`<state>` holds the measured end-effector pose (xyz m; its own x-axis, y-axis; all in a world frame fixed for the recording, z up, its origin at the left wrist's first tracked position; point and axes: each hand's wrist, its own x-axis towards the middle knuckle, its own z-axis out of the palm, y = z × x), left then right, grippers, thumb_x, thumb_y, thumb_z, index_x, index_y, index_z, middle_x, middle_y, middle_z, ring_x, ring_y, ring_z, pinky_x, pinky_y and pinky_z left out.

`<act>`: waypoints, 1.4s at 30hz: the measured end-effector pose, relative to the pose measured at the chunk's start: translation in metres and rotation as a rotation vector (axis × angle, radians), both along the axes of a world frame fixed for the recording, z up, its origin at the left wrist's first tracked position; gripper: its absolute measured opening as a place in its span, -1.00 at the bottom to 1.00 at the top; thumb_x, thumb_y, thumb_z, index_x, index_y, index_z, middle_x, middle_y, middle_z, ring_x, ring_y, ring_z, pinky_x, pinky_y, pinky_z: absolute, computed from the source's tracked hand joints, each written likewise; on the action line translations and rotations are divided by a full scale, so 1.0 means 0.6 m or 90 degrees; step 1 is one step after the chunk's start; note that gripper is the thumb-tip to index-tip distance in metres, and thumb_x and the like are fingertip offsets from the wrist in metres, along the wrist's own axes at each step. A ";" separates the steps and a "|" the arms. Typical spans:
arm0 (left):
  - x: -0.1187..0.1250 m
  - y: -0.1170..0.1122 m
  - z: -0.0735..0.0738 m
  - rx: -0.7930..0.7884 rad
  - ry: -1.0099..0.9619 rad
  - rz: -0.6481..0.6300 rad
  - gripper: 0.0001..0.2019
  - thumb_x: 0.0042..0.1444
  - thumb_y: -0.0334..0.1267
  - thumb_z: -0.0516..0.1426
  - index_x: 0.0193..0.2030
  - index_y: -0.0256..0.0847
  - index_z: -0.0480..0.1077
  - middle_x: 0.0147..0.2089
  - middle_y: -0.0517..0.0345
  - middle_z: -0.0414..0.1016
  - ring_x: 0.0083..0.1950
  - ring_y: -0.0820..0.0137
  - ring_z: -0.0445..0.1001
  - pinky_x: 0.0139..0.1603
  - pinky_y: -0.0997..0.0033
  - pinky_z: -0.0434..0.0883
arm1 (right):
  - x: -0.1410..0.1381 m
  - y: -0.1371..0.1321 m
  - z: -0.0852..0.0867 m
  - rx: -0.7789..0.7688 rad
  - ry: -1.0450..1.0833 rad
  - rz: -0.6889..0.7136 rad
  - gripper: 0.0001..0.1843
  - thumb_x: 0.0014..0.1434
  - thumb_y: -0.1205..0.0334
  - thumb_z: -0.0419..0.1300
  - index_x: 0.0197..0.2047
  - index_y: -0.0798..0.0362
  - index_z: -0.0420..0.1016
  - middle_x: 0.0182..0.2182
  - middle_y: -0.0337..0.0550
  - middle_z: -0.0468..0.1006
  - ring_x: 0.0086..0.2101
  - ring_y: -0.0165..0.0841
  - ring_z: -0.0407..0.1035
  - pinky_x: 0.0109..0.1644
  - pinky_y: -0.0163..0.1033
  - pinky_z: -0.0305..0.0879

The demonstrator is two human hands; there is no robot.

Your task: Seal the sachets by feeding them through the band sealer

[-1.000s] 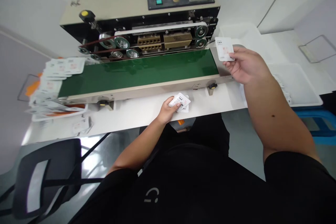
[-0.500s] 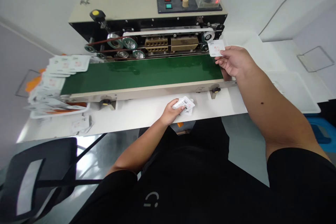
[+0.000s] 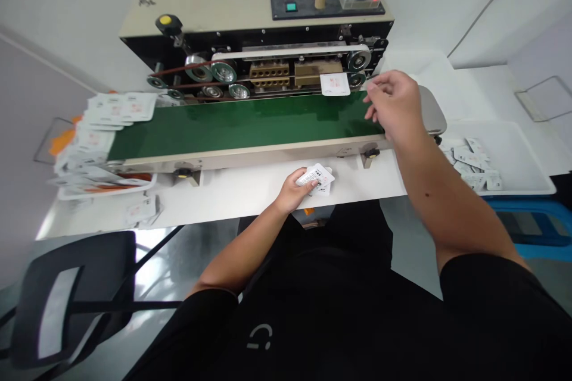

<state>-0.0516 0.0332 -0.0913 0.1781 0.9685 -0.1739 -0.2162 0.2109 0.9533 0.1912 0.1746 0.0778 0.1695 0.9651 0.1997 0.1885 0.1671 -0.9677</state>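
Observation:
My left hand [image 3: 295,190] is closed around a few small white printed sachets [image 3: 318,176], fanned out above the table's front edge. At the right end of the band sealing machine, my right hand [image 3: 388,101] is raised with nothing in it, fingers loosely bent and apart. Just left of it, a single white sachet [image 3: 335,84] with pink print has its upper edge in the machine's band, by the brass block [image 3: 313,71]. The sachet hangs over the green conveyor belt [image 3: 241,125], apart from my fingers.
Many sachets [image 3: 96,137] are heaped at the belt's left end, over a white tray [image 3: 107,190]. Loose sachets [image 3: 476,164] lie in a white bin [image 3: 527,149] at right. A black chair [image 3: 84,292] stands lower left; a blue container [image 3: 531,220] sits lower right.
My right hand has let go of the sachet, which has moved left along the machine's band. The left hand still holds its sachets in about the same place.

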 end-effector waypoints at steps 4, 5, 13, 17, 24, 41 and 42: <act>0.000 0.000 -0.004 -0.001 -0.021 0.009 -0.44 0.05 0.07 0.48 0.08 -0.22 0.58 0.01 -0.03 0.70 -0.10 0.25 0.64 -0.13 0.33 0.58 | -0.001 -0.144 -0.044 0.028 -0.049 0.016 -0.89 0.35 0.14 0.34 -0.24 -0.06 0.59 -0.42 -0.23 0.52 -0.50 -0.44 0.35 -0.46 -0.32 0.34; 0.000 0.000 -0.005 -0.007 -0.032 0.010 -0.43 0.05 0.07 0.48 0.11 -0.22 0.57 0.03 -0.05 0.70 -0.09 0.23 0.65 -0.13 0.31 0.59 | -0.005 -0.176 -0.066 0.011 -0.066 0.043 -0.89 0.34 0.13 0.33 -0.23 -0.07 0.60 -0.41 -0.23 0.53 -0.47 -0.42 0.37 -0.42 -0.30 0.36; -0.002 0.003 -0.008 0.007 -0.023 0.034 -0.49 0.04 0.04 0.50 0.01 -0.25 0.62 -0.08 0.02 0.72 -0.13 0.30 0.63 -0.04 0.34 0.55 | -0.065 -0.261 -0.207 -0.235 0.029 0.242 -0.61 0.24 0.10 0.36 0.12 -0.06 0.56 -0.15 -0.15 0.65 -0.32 -0.36 0.52 -0.28 -0.26 0.50; 0.001 0.001 -0.003 0.039 0.038 0.028 -0.56 0.05 0.04 0.48 -0.10 -0.28 0.65 -0.13 0.04 0.71 -0.16 0.31 0.61 -0.07 0.37 0.51 | -0.070 -0.256 -0.221 -0.246 0.083 0.232 -0.74 0.30 0.03 0.30 -0.07 0.03 0.59 -0.42 -0.24 0.56 -0.39 -0.36 0.50 -0.22 -0.23 0.51; 0.004 -0.005 0.007 0.050 0.050 0.006 -0.60 0.13 0.03 0.44 -0.07 -0.26 0.67 -0.14 0.01 0.74 -0.15 0.25 0.67 -0.07 0.33 0.54 | -0.050 -0.255 -0.220 -0.226 0.185 0.159 -0.63 0.29 -0.12 0.35 -0.24 0.04 0.56 -0.49 -0.23 0.55 -0.47 -0.40 0.45 -0.31 -0.28 0.45; 0.008 -0.005 0.010 0.031 -0.008 -0.031 -0.57 0.18 0.03 0.42 0.01 -0.28 0.63 -0.08 -0.08 0.76 -0.12 0.19 0.73 0.04 0.20 0.62 | -0.011 -0.255 -0.167 -0.189 0.355 0.048 -0.74 0.20 0.08 0.46 -0.11 -0.02 0.58 -0.22 -0.18 0.65 -0.42 -0.45 0.45 -0.36 -0.28 0.40; 0.009 -0.005 0.011 0.030 -0.007 -0.029 -0.57 0.18 0.03 0.42 0.01 -0.28 0.63 -0.09 -0.07 0.76 -0.12 0.19 0.73 0.04 0.20 0.62 | -0.010 -0.254 -0.165 -0.185 0.359 0.042 -0.74 0.16 0.13 0.47 -0.12 -0.03 0.58 -0.16 -0.19 0.64 -0.39 -0.45 0.46 -0.35 -0.29 0.40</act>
<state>-0.0465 0.0303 -0.0846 0.2240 0.9663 -0.1266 -0.2174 0.1761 0.9600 0.1852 0.0219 -0.0215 0.1103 0.9785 -0.1744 -0.3650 -0.1233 -0.9228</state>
